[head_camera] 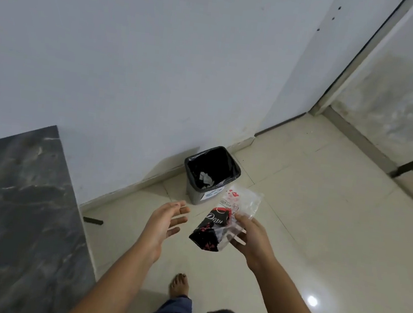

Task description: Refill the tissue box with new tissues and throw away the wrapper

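You are on the disposal step: your right hand (250, 234) pinches the crumpled clear-and-black plastic wrapper (221, 222), left hand (167, 222) spread empty. Carry it to twelve o'clock over the grey black-lined bin (211, 172), then release.

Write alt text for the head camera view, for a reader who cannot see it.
A person's right hand holds a crumpled plastic wrapper, part clear and part black with red print, in front of a small grey bin with a black liner that stands on the tiled floor against a white wall. The left hand is open and empty beside it.
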